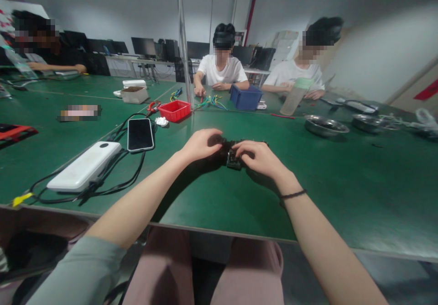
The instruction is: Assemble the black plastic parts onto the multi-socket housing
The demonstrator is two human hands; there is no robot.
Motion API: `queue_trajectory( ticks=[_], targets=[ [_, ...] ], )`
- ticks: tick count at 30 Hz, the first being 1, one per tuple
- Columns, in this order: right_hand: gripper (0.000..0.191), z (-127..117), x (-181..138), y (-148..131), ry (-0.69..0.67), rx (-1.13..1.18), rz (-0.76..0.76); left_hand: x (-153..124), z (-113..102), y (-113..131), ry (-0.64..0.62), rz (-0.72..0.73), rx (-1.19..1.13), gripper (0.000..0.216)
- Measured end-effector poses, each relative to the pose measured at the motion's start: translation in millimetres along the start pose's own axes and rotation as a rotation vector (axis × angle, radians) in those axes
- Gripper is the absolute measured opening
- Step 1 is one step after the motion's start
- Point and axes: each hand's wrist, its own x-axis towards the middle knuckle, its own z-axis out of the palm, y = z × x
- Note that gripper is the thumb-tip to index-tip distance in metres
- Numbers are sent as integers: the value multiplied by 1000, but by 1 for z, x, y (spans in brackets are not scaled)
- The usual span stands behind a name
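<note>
Table [342, 186] in green felt, wide, running away toward three seated people on its far side. Forearms stretched out from the near edge, meeting over the middle of the surface; thin black band on the right wrist. Left hand [200, 144] curled, fingers bent down onto the left end of a small black part [233, 158], thumb tucked under. Right hand [260, 157] likewise curled, fingertips pressed on the part's right end and top. Both hands closed about that one piece, knuckles nearly meeting; part resting on or just above the felt, mostly hidden, its make not readable.

Left of the hands: white power bank [85, 165] with black cables looped round it, then a dark phone [140, 134] lying flat, screen up. Farther back: red tray [175, 110], blue bin [245, 97], bundle of coloured wires [212, 101] before a person in white. Right side: two shallow metal bowls [326, 125], well apart from the hands.
</note>
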Motion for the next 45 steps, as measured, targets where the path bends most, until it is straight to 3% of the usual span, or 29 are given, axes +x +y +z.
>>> queue_trajectory(
  ticks=[5,9,11,18,24,27,33,37,45],
  targets=[
    [17,9,4,-9,58,-125,17,0,1,-7,-61,13,86,30],
    [33,25,10,-19,6,-174,1,2,0,-6,-57,7,46,28],
    [32,32,12,-20,-21,-184,2,3,-1,-5,-31,-11,31,29],
    [24,32,10,-16,66,-69,61,4,0,-4,-2,-34,25,39],
    [30,33,10,-15,-41,-98,55,4,-1,-3,-24,-34,40,40],
    [26,33,10,-14,27,-17,79,4,0,-3,2,-52,24,40],
    [36,32,11,-10,309,286,224,2,0,-3,-18,-6,-47,37],
    [35,36,12,-9,314,398,272,0,1,-4,-75,69,-162,42],
    [30,36,9,-1,264,580,336,1,2,-10,-131,25,-207,46]
  ],
)
